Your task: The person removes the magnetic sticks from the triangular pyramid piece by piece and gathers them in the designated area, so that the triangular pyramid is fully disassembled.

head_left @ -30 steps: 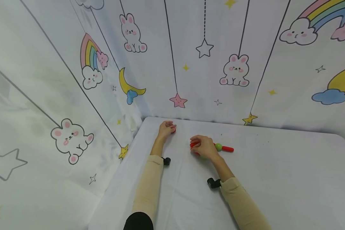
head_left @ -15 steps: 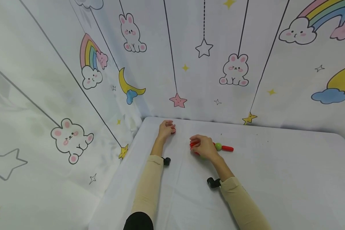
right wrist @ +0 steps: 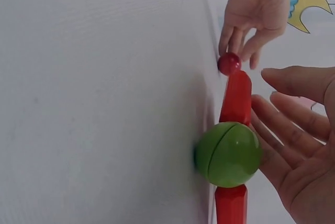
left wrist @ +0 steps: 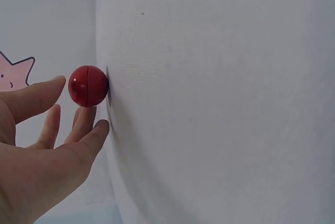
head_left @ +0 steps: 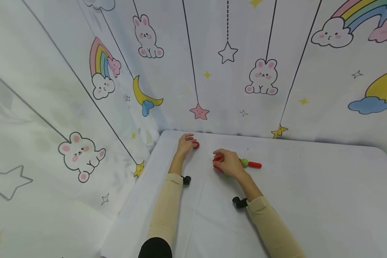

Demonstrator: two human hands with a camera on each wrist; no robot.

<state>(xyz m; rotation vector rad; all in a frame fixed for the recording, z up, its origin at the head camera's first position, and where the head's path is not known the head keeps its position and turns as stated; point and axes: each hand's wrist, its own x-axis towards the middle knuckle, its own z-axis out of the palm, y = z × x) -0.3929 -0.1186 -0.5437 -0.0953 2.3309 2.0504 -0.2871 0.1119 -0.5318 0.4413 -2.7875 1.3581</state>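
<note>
A small red ball (head_left: pixel 196 144) lies on the white table (head_left: pixel 309 200) near the back wall. My left hand (head_left: pixel 187 141) is just behind it, its fingers (left wrist: pixel 49 130) spread loosely and straight around the ball (left wrist: pixel 88 86) without gripping it. My right hand (head_left: pixel 225 162) hovers open, fingers (right wrist: pixel 285 130) relaxed, over a toy made of red sticks (right wrist: pixel 236 98) joined to a green ball (right wrist: pixel 229 153). To the right of that hand, a green ball (head_left: pixel 244 163) and a red stick (head_left: pixel 254 165) stick out. The hand hides part of the toy.
Cloth walls printed with bunnies, stars and rainbows (head_left: pixel 264 77) close in the table at the back and left. The table's left edge (head_left: pixel 132 200) runs beside my left sleeve.
My left hand has drawn back slightly from the red ball, so more of the ball shows. My right hand has lifted and loosened a little over the red sticks.
</note>
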